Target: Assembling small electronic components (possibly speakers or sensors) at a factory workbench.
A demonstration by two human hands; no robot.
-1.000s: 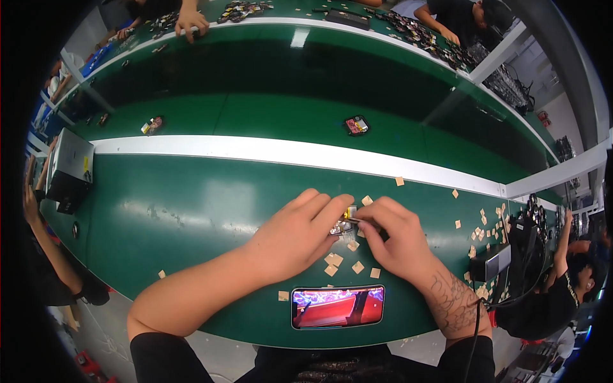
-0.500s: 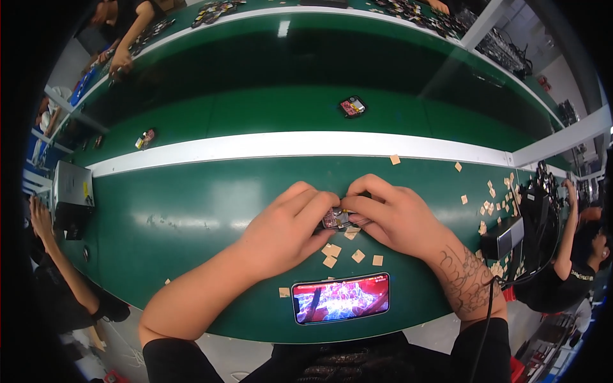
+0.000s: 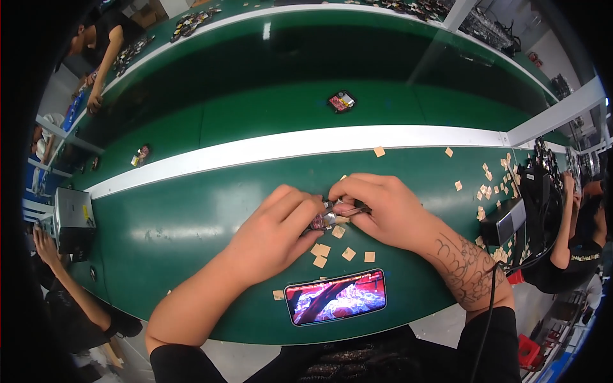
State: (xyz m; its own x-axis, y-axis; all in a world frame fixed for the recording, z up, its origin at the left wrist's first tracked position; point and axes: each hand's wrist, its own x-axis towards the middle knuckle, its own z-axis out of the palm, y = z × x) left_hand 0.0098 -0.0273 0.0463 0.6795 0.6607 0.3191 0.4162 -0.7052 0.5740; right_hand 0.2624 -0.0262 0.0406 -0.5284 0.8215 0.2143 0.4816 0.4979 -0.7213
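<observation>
Your left hand [image 3: 274,233] and right hand [image 3: 383,207] are curled narrow, fingertips pinched together on a small shiny metal part [image 3: 327,217] held just above the green tabletop [image 3: 191,223]. Small tan paper squares [image 3: 332,246] lie scattered beneath and to the right. A phone [image 3: 336,297] with a lit screen lies near the table's edge.

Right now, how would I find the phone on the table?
Find the big green table and follow its near edge. Just below the two hands lies the phone, flat, screen up. It alone glows red and pink; the bits around it are small tan squares.
</observation>
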